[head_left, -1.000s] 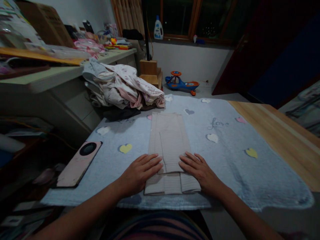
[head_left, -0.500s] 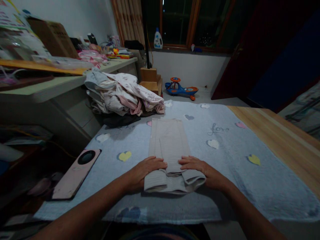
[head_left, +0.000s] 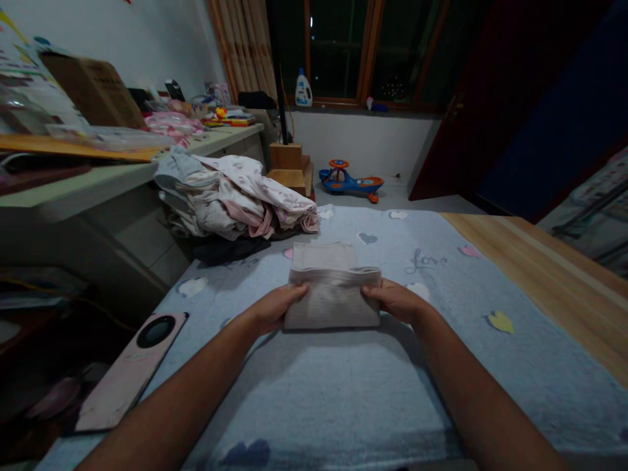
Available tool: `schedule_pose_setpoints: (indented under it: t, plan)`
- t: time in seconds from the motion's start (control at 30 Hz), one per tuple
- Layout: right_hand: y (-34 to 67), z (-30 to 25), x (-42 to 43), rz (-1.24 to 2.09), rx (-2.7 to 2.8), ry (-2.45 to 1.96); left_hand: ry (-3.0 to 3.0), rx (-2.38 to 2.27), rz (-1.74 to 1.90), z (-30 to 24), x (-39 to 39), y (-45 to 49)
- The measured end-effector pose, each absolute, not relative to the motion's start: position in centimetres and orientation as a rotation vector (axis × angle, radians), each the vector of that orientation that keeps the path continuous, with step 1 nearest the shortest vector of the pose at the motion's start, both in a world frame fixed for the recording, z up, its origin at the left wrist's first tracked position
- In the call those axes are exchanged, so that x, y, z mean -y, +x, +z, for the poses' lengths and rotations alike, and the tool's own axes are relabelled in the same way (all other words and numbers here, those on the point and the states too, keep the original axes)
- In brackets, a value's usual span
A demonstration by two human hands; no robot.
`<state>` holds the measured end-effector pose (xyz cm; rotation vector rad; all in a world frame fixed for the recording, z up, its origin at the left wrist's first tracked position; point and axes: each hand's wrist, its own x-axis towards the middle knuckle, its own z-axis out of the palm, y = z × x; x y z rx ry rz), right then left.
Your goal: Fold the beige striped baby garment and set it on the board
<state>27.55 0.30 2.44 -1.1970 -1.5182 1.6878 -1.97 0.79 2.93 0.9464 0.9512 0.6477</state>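
The folded striped beige cloth (head_left: 333, 301) lay mid-frame on the pale blue blanket (head_left: 318, 405), its long axis running crosswise. The left hand (head_left: 272, 309) and right hand (head_left: 395, 302) were almost closed, each pinching one short end, equally near.

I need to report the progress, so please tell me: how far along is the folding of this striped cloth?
Done: the beige striped cloth lies folded in layers on the blue heart-patterned blanket. In hand: the left hand and the right hand grasp its two sides. Left: the pile of pale clothes beside the blanket looks unfolded.
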Motion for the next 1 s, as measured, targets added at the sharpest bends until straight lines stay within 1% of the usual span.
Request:
schedule_pose_setpoints:
  t: [0.2, 0.37, 0.5, 0.6, 0.7, 0.83, 1.0]
  plan:
    - [25.6, 0.2, -1.2, 1.750, 1.119, -1.214, 0.540, -1.010, 0.653, 1.7, -2.2, -1.3]
    - [25.2, -1.0, -1.3, 1.671, 1.067, -1.269, 0.354, -0.982, 0.677, 1.2, -2.5, -1.5]
    - [25.3, -0.9, -1.2, 1.647, 1.097, -1.273, 0.334, -0.978, 0.683, 1.5, -2.2, -1.5]
    - [25.2, -0.9, -1.1, 1.526, 1.120, -1.319, 0.454, -1.008, 0.735, 1.6, -1.7, -1.3]
    - [24.9, -1.1, -1.1, 1.411, 1.117, -1.386, 0.700, -1.062, 0.882, 1.2, -1.4, -0.9]
    - [24.6, -1.5, -1.0, 1.322, 1.117, -1.482, 0.991, -1.265, 1.022, 0.0, -1.8, -1.0]
    - [24.5, -1.6, -0.9, 1.257, 1.159, -1.500, 1.335, -1.391, 0.986, -1.3, -2.4, -1.7]
